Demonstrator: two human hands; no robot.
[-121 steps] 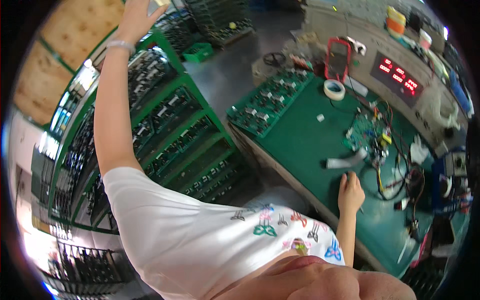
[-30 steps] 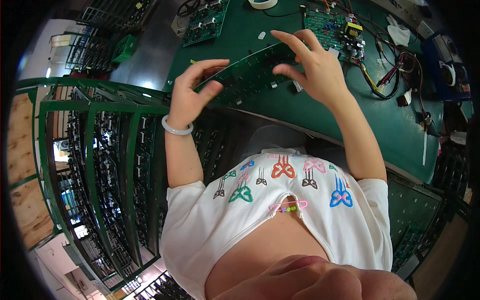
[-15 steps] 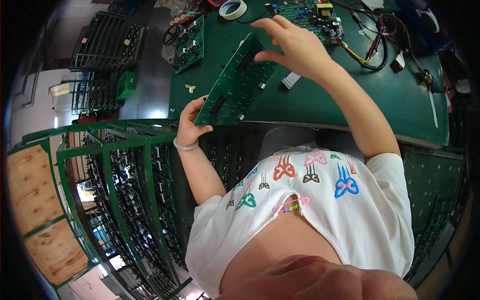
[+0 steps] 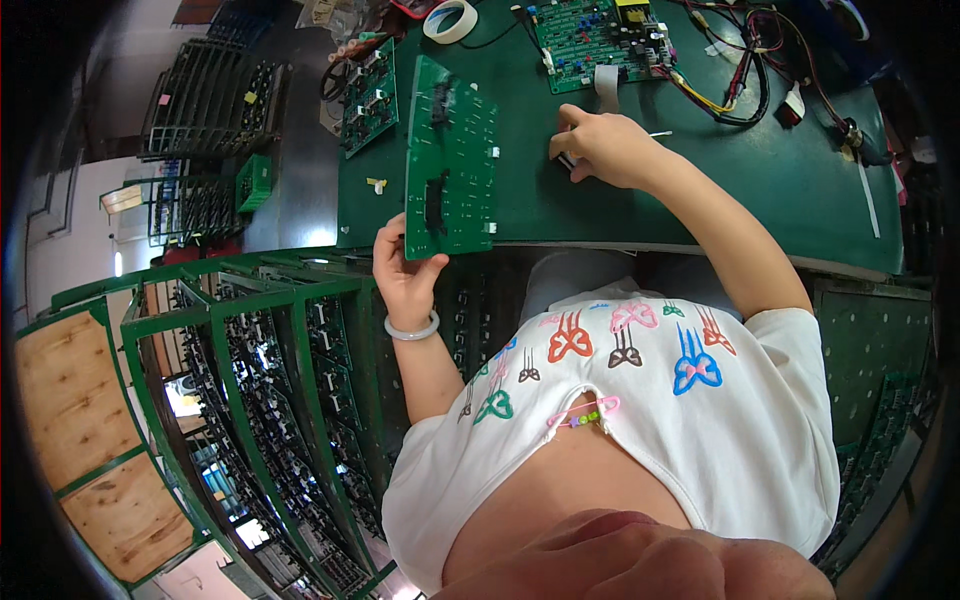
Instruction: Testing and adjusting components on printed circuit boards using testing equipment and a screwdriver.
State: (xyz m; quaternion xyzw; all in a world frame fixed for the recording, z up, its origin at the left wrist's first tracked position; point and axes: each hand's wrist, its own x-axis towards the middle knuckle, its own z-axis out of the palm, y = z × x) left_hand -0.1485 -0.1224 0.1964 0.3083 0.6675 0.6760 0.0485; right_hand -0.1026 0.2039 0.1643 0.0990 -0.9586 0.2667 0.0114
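Note:
My left hand (image 4: 406,280) is closed on the lower left corner of a green circuit board (image 4: 463,185), thumb in front. The board stands tilted above the table's near edge, showing black socket connectors and small white connectors along its right edge. Right of it, my right hand (image 4: 612,148) pinches the end of a grey flat ribbon cable (image 4: 607,85) low over the green tabletop. Part of the cable is hidden behind my fingers. Its far end reaches a larger populated circuit board (image 4: 585,45) at the back of the table.
Another circuit board (image 4: 370,103) leans at the back left near a roll of tape (image 4: 449,21). A bundle of coloured wires (image 4: 745,100) lies at the right. A small yellowish scrap (image 4: 376,186) sits on the tabletop (image 4: 700,200). Green racks (image 4: 215,310) full of boards stand at my left.
My right hand has left the held board's upper edge and moved down to the ribbon cable, taking its end. My left hand has turned the board more upright, its face toward me.

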